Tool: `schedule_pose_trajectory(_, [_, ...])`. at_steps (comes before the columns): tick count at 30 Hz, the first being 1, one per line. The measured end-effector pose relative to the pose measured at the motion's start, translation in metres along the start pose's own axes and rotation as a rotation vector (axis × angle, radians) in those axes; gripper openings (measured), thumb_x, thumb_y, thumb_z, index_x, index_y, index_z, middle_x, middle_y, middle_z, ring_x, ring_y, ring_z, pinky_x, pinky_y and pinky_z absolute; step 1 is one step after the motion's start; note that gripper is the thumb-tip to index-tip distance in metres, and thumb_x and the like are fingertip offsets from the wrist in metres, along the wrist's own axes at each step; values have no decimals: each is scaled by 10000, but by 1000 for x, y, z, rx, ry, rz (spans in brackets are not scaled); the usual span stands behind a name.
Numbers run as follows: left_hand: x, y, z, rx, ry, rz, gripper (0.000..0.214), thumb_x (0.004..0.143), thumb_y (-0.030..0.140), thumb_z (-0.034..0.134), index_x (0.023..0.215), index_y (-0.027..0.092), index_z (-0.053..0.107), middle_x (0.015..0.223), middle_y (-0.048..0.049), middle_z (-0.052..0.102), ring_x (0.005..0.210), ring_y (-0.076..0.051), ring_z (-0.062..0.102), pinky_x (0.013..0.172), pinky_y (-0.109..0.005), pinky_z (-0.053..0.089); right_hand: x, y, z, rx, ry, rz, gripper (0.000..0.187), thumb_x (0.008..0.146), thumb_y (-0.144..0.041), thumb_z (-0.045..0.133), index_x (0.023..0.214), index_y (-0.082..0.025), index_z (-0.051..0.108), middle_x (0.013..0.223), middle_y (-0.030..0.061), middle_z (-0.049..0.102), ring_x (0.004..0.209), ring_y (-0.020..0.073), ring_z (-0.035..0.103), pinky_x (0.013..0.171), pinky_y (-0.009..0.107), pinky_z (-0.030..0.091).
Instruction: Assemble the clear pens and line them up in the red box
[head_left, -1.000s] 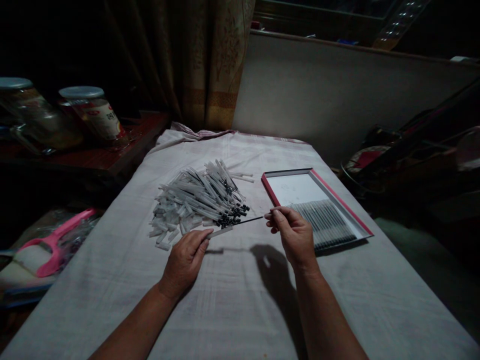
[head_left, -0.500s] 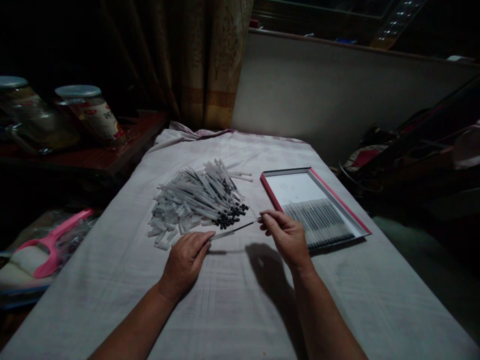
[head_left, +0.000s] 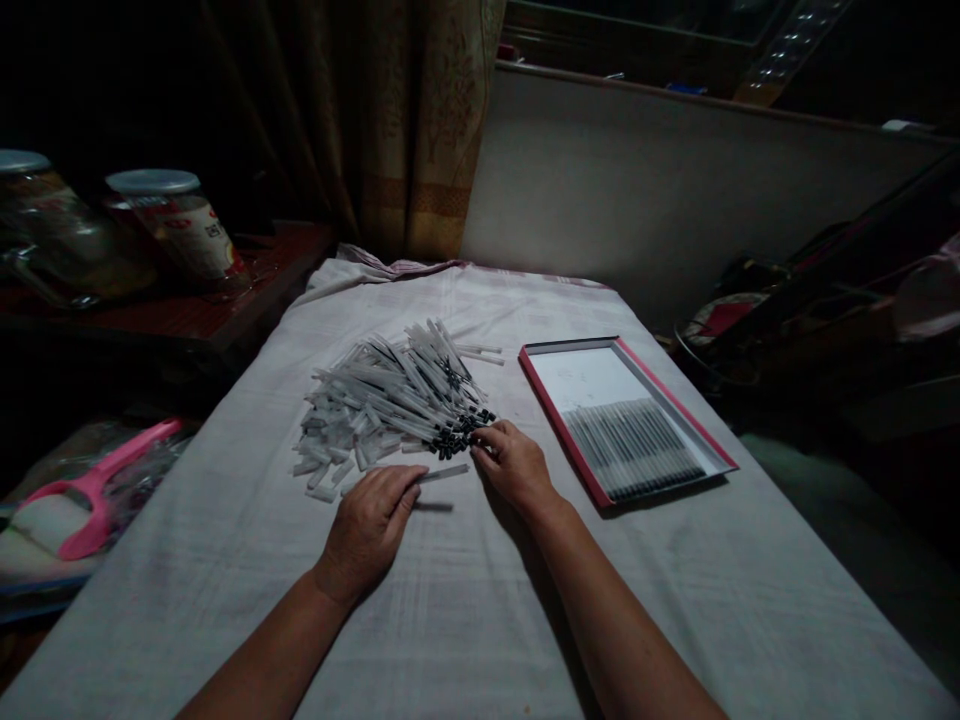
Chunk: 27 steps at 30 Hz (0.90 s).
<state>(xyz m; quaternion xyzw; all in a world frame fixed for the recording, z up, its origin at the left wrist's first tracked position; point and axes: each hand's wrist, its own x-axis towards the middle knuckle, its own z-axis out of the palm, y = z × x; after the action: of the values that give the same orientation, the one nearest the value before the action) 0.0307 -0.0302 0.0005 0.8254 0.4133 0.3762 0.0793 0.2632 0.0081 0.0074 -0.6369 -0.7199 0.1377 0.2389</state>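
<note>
Half a second ago a thin dark refill stretched between the two hands; now it has gone from view beyond the end of the translucent pen barrel (head_left: 448, 472), which the left hand (head_left: 369, 525) still pinches between thumb and fingers, its free end pointing toward the right hand (head_left: 514, 462). The right hand has moved away from beside the box tray and come in to the small black pen parts (head_left: 454, 440), its thumb and fingers drawn narrow there; whether they grip one, I cannot tell. Just beyond the left hand lies the heap of loose pen barrels (head_left: 382, 385), with short translucent caps (head_left: 337, 450) at its near left edge. To the right of the right hand, the red-edged box tray (head_left: 559, 428) now shows its near left corner uncovered, and the row of pens (head_left: 634, 445) lies side by side in its near part. Faint marks on the tray's white floor are unreadable. Far beyond the left hand, to its left, a lidded jar (head_left: 180, 235) carries a pale label (head_left: 210, 235) with red patches and a dark, code-like block; its lettering is too small to read.
</note>
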Motion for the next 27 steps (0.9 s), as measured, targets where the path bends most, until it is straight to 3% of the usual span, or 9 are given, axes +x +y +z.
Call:
schedule_pose_trajectory(5, [1,0,0,0,7,-16,218,977,232,502,1151,202,631,1002,-74,741,923,-203,698,819,-342,562,-1,-3,0,-5,22,11,141,855,-189,587,938,-208,699,944,82,703,849,214,641,745,304,479])
schedule_pose_trajectory(10, [1,1,0,-8,-5,-18,215,972,233,512,1139,200,643,1002,-79,743,924,-208,700,820,-347,564,-26,-1,-4,553,130,109,232,838,-289,589,1008,-211,726,990,85,735,919,224,669,823,361,520])
schedule_pose_trajectory(13, [1,2,0,-4,-18,-1,216,965,225,521,1139,200,646,996,-79,744,919,-208,700,821,-346,563,-45,-9,-2,958,68,331,271,779,-424,686,921,-197,730,839,67,736,713,192,679,607,305,534])
schedule_pose_trajectory(16, [1,3,0,9,-24,30,209,963,212,524,1136,188,640,986,-81,742,904,-205,701,812,-341,563,-54,-20,-1,1208,41,535,386,684,-508,775,861,-174,697,743,53,720,533,140,622,421,216,421])
schedule_pose_trajectory(21, [1,5,0,23,-37,56,213,962,204,523,1142,187,635,977,-80,743,899,-203,701,811,-341,564,-53,-29,-5,1249,29,526,374,614,-484,828,782,-172,709,520,-37,587,430,74,473,401,182,339])
schedule_pose_trajectory(27, [1,5,-1,28,-76,50,233,970,224,505,1155,197,645,987,-81,741,907,-207,699,818,-349,562,-55,-28,-2,1170,5,445,294,671,-424,787,834,-186,733,553,-35,585,471,91,470,447,221,391])
